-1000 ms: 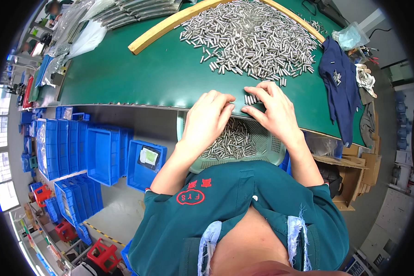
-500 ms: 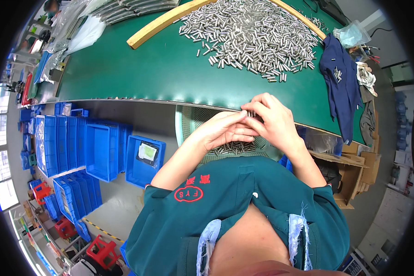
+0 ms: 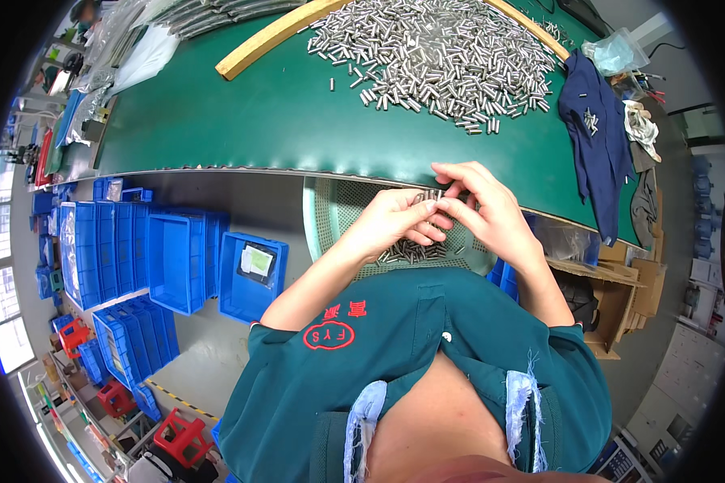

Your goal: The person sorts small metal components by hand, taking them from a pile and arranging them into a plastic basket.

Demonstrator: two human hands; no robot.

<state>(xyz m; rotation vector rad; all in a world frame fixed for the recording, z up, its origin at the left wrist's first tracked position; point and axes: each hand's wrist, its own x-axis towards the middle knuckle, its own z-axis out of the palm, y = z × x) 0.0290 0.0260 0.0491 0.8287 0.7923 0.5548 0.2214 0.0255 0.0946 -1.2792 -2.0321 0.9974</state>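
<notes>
Over the basket, my left hand (image 3: 391,219) is closed on a short row of small metal pins (image 3: 428,195), pinched between thumb and fingers. My right hand (image 3: 491,213) is close against the row's right end, fingers apart, its thumb near the left thumb. Whether the right fingertips touch the pins is hard to see. Below both hands is a pale green mesh basket (image 3: 321,211), with more pins (image 3: 413,252) lying in its bottom, partly hidden by my hands and shirt. A large heap of shiny metal pins (image 3: 443,60) spreads over the green table (image 3: 242,133) ahead.
Wooden strips (image 3: 278,39) border the heap. A dark blue cloth (image 3: 592,149) with a few pins on it hangs over the table's right edge. Blue plastic crates (image 3: 177,266) stand at left on the floor, with red stools (image 3: 184,439) behind. Cardboard boxes (image 3: 612,314) sit at right.
My hands have parted slightly, and the right fingers have lifted off the row of pins, leaving more of it showing. The left fingers have closed in around the pins.
</notes>
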